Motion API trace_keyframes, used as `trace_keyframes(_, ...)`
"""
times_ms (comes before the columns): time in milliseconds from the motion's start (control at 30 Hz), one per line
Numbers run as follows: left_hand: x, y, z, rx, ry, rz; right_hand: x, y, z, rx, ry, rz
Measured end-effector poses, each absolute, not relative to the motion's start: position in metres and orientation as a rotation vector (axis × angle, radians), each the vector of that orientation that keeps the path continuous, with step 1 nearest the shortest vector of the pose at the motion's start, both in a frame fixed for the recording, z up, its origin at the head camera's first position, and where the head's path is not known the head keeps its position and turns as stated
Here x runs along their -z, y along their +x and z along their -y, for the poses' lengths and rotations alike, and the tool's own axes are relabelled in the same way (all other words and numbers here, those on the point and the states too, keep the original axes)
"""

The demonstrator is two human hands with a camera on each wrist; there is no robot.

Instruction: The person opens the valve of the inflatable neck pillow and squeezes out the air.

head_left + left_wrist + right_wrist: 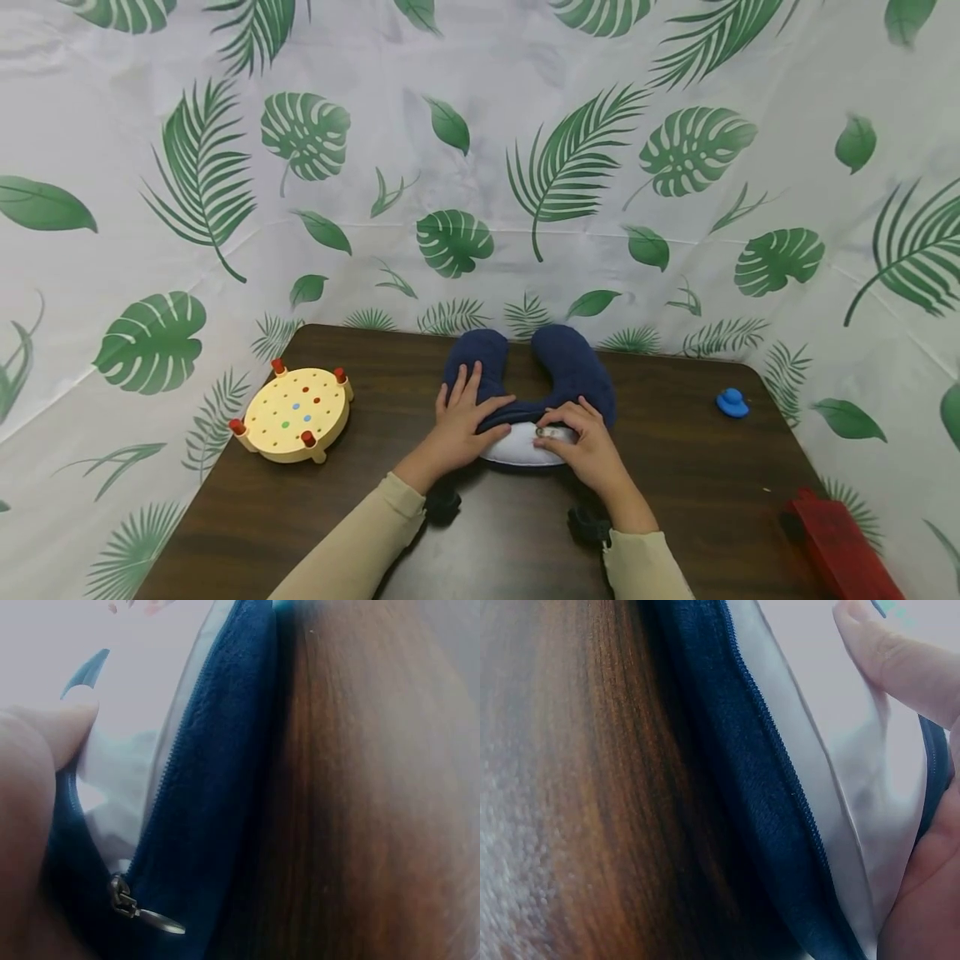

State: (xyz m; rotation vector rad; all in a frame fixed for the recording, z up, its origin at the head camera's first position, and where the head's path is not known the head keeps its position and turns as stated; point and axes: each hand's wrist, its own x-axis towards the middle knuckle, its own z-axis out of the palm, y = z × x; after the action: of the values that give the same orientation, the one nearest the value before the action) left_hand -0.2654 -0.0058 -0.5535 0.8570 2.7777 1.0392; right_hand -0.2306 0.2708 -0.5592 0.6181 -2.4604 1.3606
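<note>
A navy U-shaped neck pillow [581, 375] lies near the table's far edge. Its zipper is undone along the near curve, where a white inner cushion [517, 446] shows. My left hand [461, 425] rests on the pillow's left side with fingers spread, and its thumb lies at the edge of the opening. At the right of the opening, my right hand [588, 442] pinches a small pale piece [557, 432], too small to make out. The left wrist view shows the metal zipper pull [157, 919] at one end of the opening. The right thumb [907, 667] lies against the white cushion.
A round yellow pegboard-like toy [296, 412] with red-tipped posts stands on the left of the dark wooden table [487, 542]. A small blue hat-shaped object [732, 403] lies at right, and a red object [843, 542] at the right front edge. Leaf-printed cloth hangs behind.
</note>
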Motion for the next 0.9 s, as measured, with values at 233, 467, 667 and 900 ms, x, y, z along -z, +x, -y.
trace_keyframes(233,0.5566,-0.2662,0.0068,-1.052,0.859,-2.762,0.5621,-0.2307,-0.2698,-1.361,0.630,2.446)
trace_keyframes(467,0.5562,-0.2665,0.0064,-1.052,0.856,-2.748,0.5626,-0.2305,-0.2706,-1.368,0.623,2.438)
trace_keyframes(667,0.5569,-0.2662,0.0063,-1.045,0.861,-2.760,0.5638,-0.2301,-0.2709,-1.370,0.634,2.438)
trace_keyframes(900,0.5565,-0.2647,0.0067,-1.032,0.848,-2.752,0.5655,-0.2305,-0.2706,-1.363,0.625,2.440)
